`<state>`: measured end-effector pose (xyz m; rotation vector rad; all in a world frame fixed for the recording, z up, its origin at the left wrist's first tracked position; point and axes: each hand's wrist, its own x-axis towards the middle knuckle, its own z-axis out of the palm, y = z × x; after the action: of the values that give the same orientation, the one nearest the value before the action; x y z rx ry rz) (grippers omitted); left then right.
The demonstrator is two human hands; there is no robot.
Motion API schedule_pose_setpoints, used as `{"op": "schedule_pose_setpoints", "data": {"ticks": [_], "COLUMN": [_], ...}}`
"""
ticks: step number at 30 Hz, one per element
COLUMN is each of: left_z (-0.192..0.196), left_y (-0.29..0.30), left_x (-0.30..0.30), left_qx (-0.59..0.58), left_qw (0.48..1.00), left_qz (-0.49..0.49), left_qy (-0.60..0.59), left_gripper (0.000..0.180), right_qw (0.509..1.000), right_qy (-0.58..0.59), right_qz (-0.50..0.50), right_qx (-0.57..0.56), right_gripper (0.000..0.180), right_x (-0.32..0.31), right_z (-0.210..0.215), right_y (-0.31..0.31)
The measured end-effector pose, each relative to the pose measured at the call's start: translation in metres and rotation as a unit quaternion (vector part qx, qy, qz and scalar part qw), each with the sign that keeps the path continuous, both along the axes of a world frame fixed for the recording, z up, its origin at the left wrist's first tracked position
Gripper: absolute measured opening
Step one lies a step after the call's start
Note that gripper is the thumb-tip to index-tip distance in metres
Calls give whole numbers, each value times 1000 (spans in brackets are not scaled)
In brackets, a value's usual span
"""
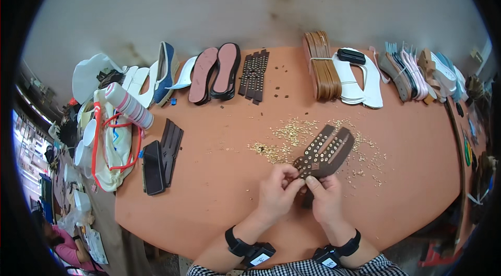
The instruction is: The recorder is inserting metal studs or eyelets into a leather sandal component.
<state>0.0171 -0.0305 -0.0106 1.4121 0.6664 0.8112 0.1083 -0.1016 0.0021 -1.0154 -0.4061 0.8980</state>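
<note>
Between my hands is a dark brown sandal upper with split straps, held off the table and studded with rows of small gold rivets. My left hand pinches its lower left edge between thumb and fingers. With the thumb on top and the fingers underneath, my right hand grips the lower part of the same piece. Whether a single rivet sits in my left fingertips is too small to tell. Loose gold rivets lie scattered on the table just beyond and beside the upper.
On the brown table lie a black phone and dark cut straps. Along the wall stand pink-topped soles, a studded strap stack, tied brown strips and white shoe pieces. A drawstring bag hangs left; a person in pink is beyond.
</note>
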Motion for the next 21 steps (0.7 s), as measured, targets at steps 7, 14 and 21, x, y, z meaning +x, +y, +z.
{"op": "schedule_pose_setpoints", "data": {"ticks": [7, 14, 21], "left_z": [8, -18, -7], "left_y": [43, 88, 80], "left_x": [-24, -50, -19], "left_qx": [-58, 235, 310], "left_qw": [990, 914, 852], "left_qz": [-105, 106, 114], "left_qy": [81, 313, 407], "left_gripper": [21, 15, 13], "right_qw": [995, 993, 987], "right_qy": [91, -14, 143], "right_qz": [29, -119, -71], "right_qx": [6, -22, 15], "right_gripper": [22, 23, 21], "right_x": [16, 9, 17], "right_z": [-11, 12, 12], "right_y": [2, 0, 0]}}
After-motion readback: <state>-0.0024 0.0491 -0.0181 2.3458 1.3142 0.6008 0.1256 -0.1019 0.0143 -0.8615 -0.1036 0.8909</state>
